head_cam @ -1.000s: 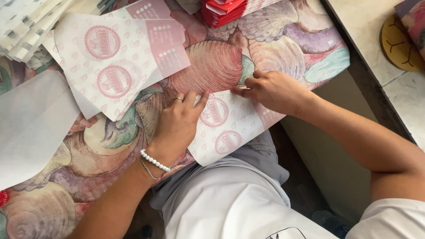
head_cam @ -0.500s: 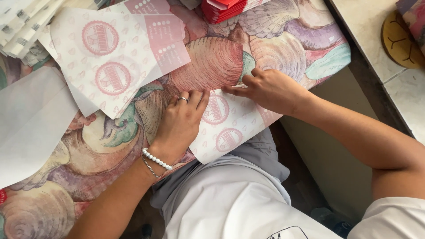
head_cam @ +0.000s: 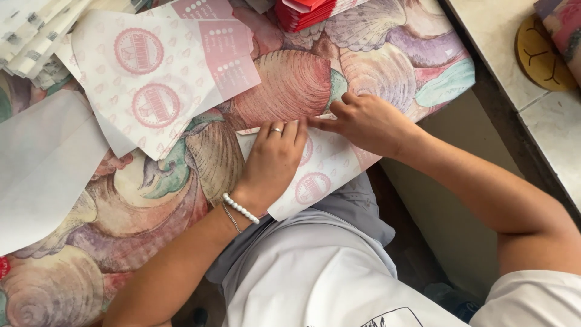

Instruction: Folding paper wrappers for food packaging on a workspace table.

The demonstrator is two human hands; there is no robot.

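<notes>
1. Paper sheet [head_cam: 321,175], white with pale pink round printed marks, lies at the near edge of our table [head_cam: 151,200], its lower corner hanging off the edge above our lap. Its long axis runs roughly from 11 o'clock to 5 o'clock.
2. Our left hand [head_cam: 272,160] lies palm down on the sheet's upper left part, fingers together and pointing toward 1 o'clock. It is spread flat and grips nothing; it only presses the paper to the table. A ring sits on one finger and a white bead bracelet [head_cam: 241,209] on the wrist.
3. Our right hand [head_cam: 366,121] comes in from 4 o'clock and rests on the sheet's top edge, just at 2 o'clock from the left hand. Its fingers are curled and the fingertips press along that edge; we cannot tell whether they pinch a fold or merely push down.
4. Both hands touch the sheet, fingertips almost meeting at the top edge, so neither is clearly the nearer.
5. At 10 o'clock from the hands lies a loose pile of printed sheets [head_cam: 157,79] of the same kind, well apart.
6. At 12 o'clock, by the far table edge, sits a red stack [head_cam: 302,12] of flat items.
7. At 9 o'clock lies plain white paper [head_cam: 42,169].
</notes>
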